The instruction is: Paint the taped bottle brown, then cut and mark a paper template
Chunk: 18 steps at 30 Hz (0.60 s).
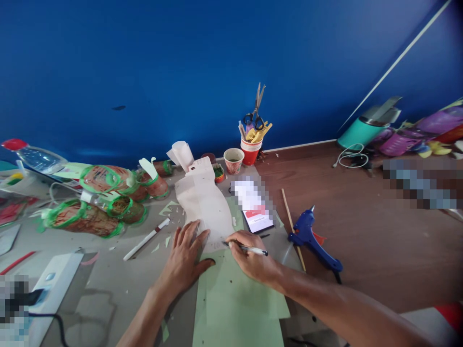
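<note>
A long, curling strip of white paper [208,205] lies over pale green sheets [242,299]. My left hand [186,253] rests on the strip's near left edge, fingers spread and thumb out over the green sheet. My right hand [249,255] grips a pen [258,251], its tip at the near end of the white strip beside some faint marks. Just beyond my right hand lies a phone [256,217] with a lit screen. A white marker [146,239] is on the table to the left of my left hand.
A blue glue gun [316,241] and a thin wooden stick [293,229] lie right of my right hand. Behind stand a paper cup [233,164] and a red cup [251,153] holding scissors [257,108]. Brown, green-rimmed bottle pieces [87,217] crowd the left, with paper scraps around.
</note>
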Available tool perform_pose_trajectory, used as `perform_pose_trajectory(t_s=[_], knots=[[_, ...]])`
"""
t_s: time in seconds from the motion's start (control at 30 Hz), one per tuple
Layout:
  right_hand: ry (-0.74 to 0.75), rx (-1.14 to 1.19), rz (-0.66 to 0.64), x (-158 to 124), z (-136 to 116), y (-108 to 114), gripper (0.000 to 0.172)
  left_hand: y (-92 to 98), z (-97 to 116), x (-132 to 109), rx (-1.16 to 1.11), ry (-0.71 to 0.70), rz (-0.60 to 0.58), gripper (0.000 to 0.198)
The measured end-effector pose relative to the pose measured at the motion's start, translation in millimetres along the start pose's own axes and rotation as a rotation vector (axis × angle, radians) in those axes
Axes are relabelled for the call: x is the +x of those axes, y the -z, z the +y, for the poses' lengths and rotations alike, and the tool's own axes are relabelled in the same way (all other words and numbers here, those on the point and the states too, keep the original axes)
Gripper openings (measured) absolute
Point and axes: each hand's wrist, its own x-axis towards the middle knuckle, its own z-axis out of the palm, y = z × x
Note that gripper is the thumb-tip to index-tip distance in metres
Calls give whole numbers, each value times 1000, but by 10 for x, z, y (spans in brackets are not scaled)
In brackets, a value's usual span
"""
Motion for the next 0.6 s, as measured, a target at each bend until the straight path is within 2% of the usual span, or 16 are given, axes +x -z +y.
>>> perform_pose_trajectory(t_s=[0.6], knots=[[22, -49, -41, 7, 26, 6, 20, -9, -8, 4, 24, 9, -16, 59]])
